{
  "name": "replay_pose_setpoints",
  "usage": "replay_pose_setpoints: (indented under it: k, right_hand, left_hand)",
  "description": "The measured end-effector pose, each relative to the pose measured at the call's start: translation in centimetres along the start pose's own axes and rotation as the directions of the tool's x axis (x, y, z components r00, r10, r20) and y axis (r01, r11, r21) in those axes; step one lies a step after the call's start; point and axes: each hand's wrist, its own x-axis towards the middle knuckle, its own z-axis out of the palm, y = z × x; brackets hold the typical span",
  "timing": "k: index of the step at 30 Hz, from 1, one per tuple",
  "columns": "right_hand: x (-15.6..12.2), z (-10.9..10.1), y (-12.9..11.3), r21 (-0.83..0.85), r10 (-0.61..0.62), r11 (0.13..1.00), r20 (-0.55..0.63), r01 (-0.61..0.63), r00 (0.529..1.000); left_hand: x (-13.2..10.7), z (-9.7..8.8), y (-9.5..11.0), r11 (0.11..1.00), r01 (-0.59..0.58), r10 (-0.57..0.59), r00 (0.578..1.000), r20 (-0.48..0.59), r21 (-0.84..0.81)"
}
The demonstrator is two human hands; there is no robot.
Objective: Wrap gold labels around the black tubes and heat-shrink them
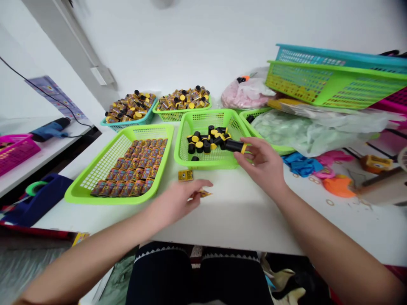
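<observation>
My right hand (pixel 260 165) is over the front right rim of a lime-green plastic basket (pixel 203 161), and its fingers hold a black cylinder with a yellow band (pixel 234 146). Several loose black cylinders with yellow caps (pixel 203 142) lie heaped in that basket. My left hand (pixel 179 199) rests low over the white table (pixel 235 220), pinching a small gold printed label (pixel 204 193) at its fingertips. A similar label (pixel 185 175) lies flat just beyond those fingers. To the left, a lime-green basket (pixel 108 200) holds rows of wrapped, labelled cylinders (pixel 129 169).
Two baskets of labelled cylinders, one teal (pixel 127 125) and one green (pixel 168 117), stand at the back. Stacked teal and green baskets (pixel 333 84) and plastic bags (pixel 311 129) crowd the right. Colourful scraps (pixel 337 186) lie beyond the table's right side. A blue tool (pixel 51 129) rests on the left shelf.
</observation>
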Motion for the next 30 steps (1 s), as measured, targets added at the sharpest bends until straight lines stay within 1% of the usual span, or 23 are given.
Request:
replay_pose_setpoints:
  k: [1, 2, 3, 5, 6, 8, 9, 10, 12, 15, 17, 19, 21, 23, 25, 27, 29, 30]
  right_hand:
    - [-0.1, 0.1, -0.2, 0.005, -0.003, 1.000, 0.012, 0.003, 1.000]
    - [-0.1, 0.1, -0.4, 0.007, -0.015, 1.000, 0.021, 0.015, 1.000]
    - [-0.2, 0.2, -0.5, 0.011, -0.033, 0.999, 0.024, 0.032, 0.999]
    - [-0.3, 0.4, -0.9, 0.024, -0.061, 0.998, 0.031, 0.060, 0.998]
    - [-0.4, 0.5, -1.1, 0.034, -0.061, 0.998, 0.037, 0.060, 0.997]
    - [-0.6, 0.7, -1.4, 0.047, -0.039, 0.998, 0.057, 0.037, 0.998]
    - [-0.8, 0.8, -1.5, 0.051, -0.025, 0.998, 0.073, 0.022, 0.997]
    - [-0.9, 0.9, -1.6, 0.057, -0.010, 0.998, 0.091, 0.005, 0.996]
    - [-1.2, 1.0, -1.8, 0.089, 0.017, 0.996, 0.138, -0.030, 0.990]
    - [-1.4, 0.8, -1.7, 0.232, 0.068, 0.965, 0.231, -0.123, 0.971]
    - [-1.4, 0.6, -1.5, 0.346, 0.110, 0.914, 0.291, -0.212, 0.950]
    - [-1.4, 0.3, -1.2, 0.404, 0.167, 0.861, 0.349, -0.309, 0.922]
    - [-1.4, 0.0, -0.9, 0.416, 0.220, 0.821, 0.403, -0.392, 0.888]
    - [-1.4, -0.2, -0.7, 0.407, 0.259, 0.787, 0.463, -0.463, 0.848]
    - [-1.4, -0.3, -0.5, 0.387, 0.284, 0.757, 0.530, -0.526, 0.799]
    - [-1.4, -0.2, -0.5, 0.357, 0.303, 0.740, 0.579, -0.570, 0.757]
    - [-1.3, -0.2, -0.6, 0.334, 0.304, 0.744, 0.601, -0.578, 0.739]
    - [-1.3, -0.1, -0.7, 0.322, 0.296, 0.758, 0.605, -0.567, 0.739]
  left_hand:
    - [0.7, 0.0, 0.4, 0.987, -0.010, 0.004, 0.999, -0.034, -0.161]
    - [1.5, 0.1, 0.6, 0.946, -0.011, -0.004, 0.999, -0.045, -0.323]
    - [2.3, 0.3, 0.8, 0.881, 0.005, -0.025, 0.999, -0.035, -0.473]
    - [3.5, 0.9, 0.7, 0.706, 0.099, -0.093, 0.995, 0.047, -0.701]
    - [3.9, 1.3, 0.4, 0.620, 0.171, -0.136, 0.985, 0.110, -0.766]
    - [4.2, 1.9, -0.2, 0.479, 0.301, -0.200, 0.952, 0.231, -0.824]
    - [4.1, 2.1, -0.6, 0.431, 0.341, -0.214, 0.938, 0.273, -0.835]
    - [4.0, 2.2, -0.9, 0.403, 0.367, -0.218, 0.928, 0.301, -0.839]
    - [3.7, 2.4, -1.5, 0.377, 0.375, -0.215, 0.925, 0.314, -0.847]
    - [3.6, 2.5, -2.2, 0.369, 0.339, -0.221, 0.936, 0.273, -0.865]
    - [3.8, 2.8, -2.7, 0.399, 0.301, -0.210, 0.950, 0.233, -0.866]
    - [3.9, 3.4, -3.2, 0.454, 0.265, -0.170, 0.963, 0.209, -0.851]
    - [3.9, 3.9, -3.6, 0.490, 0.220, -0.124, 0.975, 0.183, -0.843]
    - [3.7, 4.2, -3.8, 0.496, 0.174, -0.092, 0.985, 0.147, -0.851]
    - [3.5, 4.2, -3.7, 0.461, 0.137, -0.065, 0.991, 0.121, -0.877]
    - [3.4, 3.8, -3.5, 0.407, 0.111, -0.036, 0.994, 0.105, -0.907]
    - [3.3, 3.4, -3.4, 0.386, 0.073, -0.011, 0.997, 0.075, -0.920]
    - [3.4, 3.2, -3.4, 0.403, 0.048, -0.001, 0.999, 0.052, -0.914]
